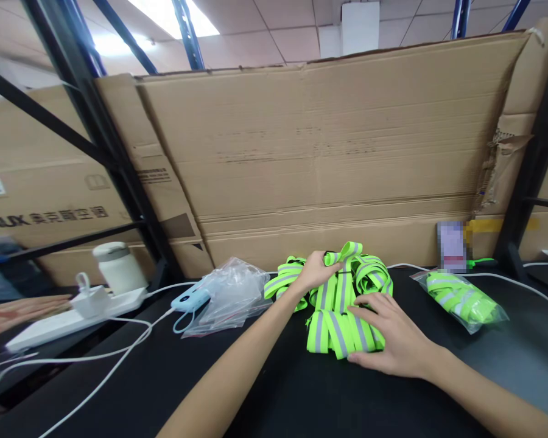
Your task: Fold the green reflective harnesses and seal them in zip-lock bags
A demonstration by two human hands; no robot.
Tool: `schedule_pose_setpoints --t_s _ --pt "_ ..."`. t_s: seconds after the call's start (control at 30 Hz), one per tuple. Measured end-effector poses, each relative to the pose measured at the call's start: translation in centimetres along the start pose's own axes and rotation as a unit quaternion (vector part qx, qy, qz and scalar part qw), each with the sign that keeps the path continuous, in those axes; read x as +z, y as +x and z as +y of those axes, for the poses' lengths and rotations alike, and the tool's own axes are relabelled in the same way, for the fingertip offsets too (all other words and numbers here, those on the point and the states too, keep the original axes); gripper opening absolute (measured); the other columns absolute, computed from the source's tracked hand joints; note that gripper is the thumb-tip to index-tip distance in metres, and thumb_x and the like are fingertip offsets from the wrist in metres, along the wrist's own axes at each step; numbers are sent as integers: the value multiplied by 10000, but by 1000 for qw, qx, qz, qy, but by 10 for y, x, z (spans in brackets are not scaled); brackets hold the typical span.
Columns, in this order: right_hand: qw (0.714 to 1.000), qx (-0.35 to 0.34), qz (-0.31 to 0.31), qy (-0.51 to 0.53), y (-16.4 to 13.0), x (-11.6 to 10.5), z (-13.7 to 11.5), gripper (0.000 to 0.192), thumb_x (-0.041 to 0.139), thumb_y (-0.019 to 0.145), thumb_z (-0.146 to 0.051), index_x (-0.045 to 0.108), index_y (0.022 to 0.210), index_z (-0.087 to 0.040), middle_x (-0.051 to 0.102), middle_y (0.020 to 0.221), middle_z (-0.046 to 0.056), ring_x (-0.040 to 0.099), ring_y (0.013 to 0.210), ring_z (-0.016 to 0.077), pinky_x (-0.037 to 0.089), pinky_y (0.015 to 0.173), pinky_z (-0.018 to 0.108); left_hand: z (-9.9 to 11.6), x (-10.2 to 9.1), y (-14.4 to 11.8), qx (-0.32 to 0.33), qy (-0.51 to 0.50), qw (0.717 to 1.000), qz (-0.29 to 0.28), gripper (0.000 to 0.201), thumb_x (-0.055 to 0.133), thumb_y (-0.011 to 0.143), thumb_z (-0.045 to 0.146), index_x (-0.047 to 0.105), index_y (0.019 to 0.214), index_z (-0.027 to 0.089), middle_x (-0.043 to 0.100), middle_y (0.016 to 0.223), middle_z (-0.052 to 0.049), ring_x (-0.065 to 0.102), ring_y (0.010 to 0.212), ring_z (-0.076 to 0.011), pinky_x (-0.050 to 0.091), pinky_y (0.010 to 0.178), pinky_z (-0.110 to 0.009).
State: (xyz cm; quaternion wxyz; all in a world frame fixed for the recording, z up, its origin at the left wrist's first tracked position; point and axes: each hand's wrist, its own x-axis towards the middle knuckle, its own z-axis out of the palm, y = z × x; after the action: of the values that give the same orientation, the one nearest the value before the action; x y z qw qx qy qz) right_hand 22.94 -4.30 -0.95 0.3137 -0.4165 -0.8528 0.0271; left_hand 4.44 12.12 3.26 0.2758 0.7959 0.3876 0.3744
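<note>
A pile of neon yellow-green reflective straps with grey stripes and small black fittings lies on the black table in front of me. My left hand is closed on part of the straps at the back of the pile; its fingertips are partly hidden. At the front lies a flat folded bundle of reflective straps. Around the right end of this bundle is my right hand, with the thumb at the near edge and the fingers over the top. A loose coil of straps sits left of my left hand.
Clear plastic bags and a light-blue device with a loop lie left. A bagged strap bundle is at right. White cables, a power strip and a bottle stand left. Cardboard walls the back.
</note>
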Motion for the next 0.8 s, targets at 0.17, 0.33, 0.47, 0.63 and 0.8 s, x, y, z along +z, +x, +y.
schedule_pose_setpoints --t_s 0.17,0.33,0.47,0.63,0.8 --pt "999 -40 -30 13 3 -1 -14 448 629 859 -225 539 1293 -164 653 1255 136 597 1152 293 351 1091 510 -7 -4 8 6 -21 1000 -5 344 746 752 413 763 975 152 786 989 -49 713 967 -292 539 888 -374" --pt "990 -120 -78 22 0 -2 -30 377 639 885 -349 585 1225 -197 707 1039 85 649 968 258 442 953 414 -14 -24 12 -26 -37 998 35 372 741 771 442 749 976 131 783 978 -90 714 954 -301 538 896 -408" --pt "990 -126 -48 36 -4 2 -42 558 640 890 -496 551 1341 -180 700 997 96 644 904 257 473 890 393 -11 -32 10 -37 -51 997 34 419 757 766 465 743 1032 141 774 1053 -99 705 999 -303 518 947 -425" --pt "996 -65 -64 -12 -4 6 -42 502 539 985 -473 507 1424 -230 572 1356 163 546 1221 329 419 1033 490 -4 -29 9 -44 -71 997 -1 380 799 725 460 760 946 153 784 984 -76 708 967 -285 533 914 -392" --pt "990 -44 -132 -24 -6 10 -40 493 520 1004 -434 468 1453 -240 630 1233 123 587 1135 302 429 1031 496 -2 -26 7 -73 -77 994 -5 356 849 662 421 767 903 171 779 907 -36 706 867 -244 555 780 -317"
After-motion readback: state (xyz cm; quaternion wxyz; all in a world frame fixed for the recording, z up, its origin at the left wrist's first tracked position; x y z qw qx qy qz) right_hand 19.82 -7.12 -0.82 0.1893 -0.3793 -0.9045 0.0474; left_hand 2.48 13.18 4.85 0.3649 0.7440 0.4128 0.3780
